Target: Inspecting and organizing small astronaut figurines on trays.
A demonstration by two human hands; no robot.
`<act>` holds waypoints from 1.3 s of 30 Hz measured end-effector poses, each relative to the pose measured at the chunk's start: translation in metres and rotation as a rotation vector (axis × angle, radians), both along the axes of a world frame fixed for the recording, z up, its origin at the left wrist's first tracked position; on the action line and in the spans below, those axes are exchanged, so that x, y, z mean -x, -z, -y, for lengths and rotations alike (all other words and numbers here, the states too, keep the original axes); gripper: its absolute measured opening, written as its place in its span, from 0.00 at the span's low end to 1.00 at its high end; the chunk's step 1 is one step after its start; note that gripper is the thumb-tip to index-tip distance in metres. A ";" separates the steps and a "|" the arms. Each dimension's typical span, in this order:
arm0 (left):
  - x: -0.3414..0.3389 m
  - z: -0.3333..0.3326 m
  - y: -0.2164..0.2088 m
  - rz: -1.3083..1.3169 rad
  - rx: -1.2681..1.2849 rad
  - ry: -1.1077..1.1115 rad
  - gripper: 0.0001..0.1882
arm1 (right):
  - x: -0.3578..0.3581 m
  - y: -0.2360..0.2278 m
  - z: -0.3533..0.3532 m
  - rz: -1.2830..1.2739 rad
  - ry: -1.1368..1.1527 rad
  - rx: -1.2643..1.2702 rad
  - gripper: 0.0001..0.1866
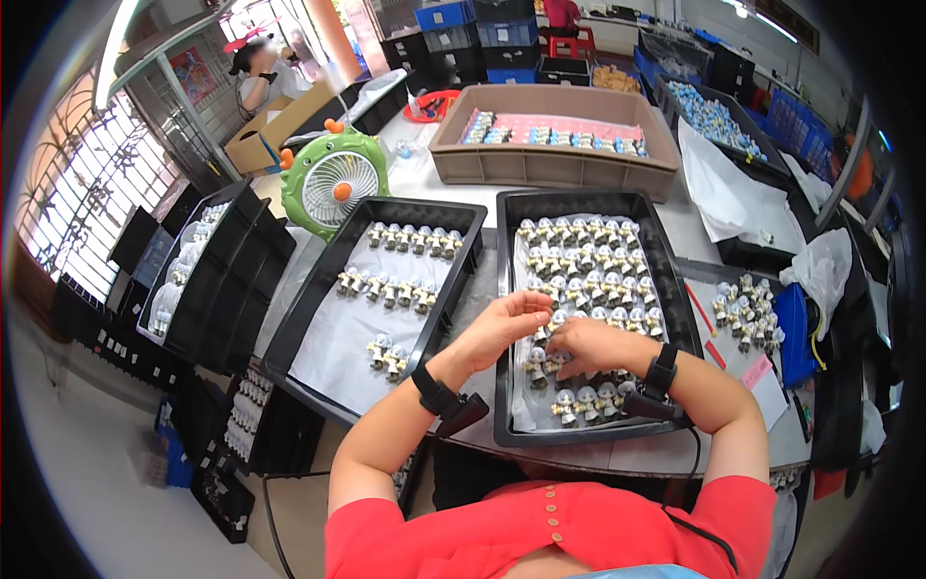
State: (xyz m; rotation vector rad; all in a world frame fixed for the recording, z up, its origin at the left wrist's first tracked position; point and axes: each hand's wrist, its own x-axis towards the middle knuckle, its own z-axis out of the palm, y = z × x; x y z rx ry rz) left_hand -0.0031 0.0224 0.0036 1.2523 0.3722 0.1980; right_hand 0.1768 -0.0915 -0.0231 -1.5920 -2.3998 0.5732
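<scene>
Left hand: half-open, fingers curled; hold unclear
Right hand: fingers bent onto figurines; grip hidden
Black trays: two, at the tabletop's near edge
Right tray: six figurine rows, partly covered
Left tray: three rows
Green fan: one, towards left edge

This is a small-goods workshop. Trays of figurines in rows line the bench, with stacked crates behind

Figurines are white-and-grey, the fan green.
</scene>
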 end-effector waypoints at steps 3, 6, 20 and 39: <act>0.000 0.002 0.003 0.009 -0.015 -0.021 0.16 | 0.002 0.002 0.001 0.028 0.025 0.064 0.21; -0.001 0.003 0.003 -0.004 -0.073 -0.040 0.16 | 0.001 0.001 0.002 -0.016 -0.001 0.082 0.21; -0.013 0.011 -0.003 -0.118 -0.003 0.003 0.18 | -0.012 -0.006 0.004 -0.036 -0.110 0.138 0.22; -0.006 0.017 -0.005 -0.004 -0.046 -0.073 0.18 | -0.009 -0.042 0.004 -1.082 0.417 0.083 0.13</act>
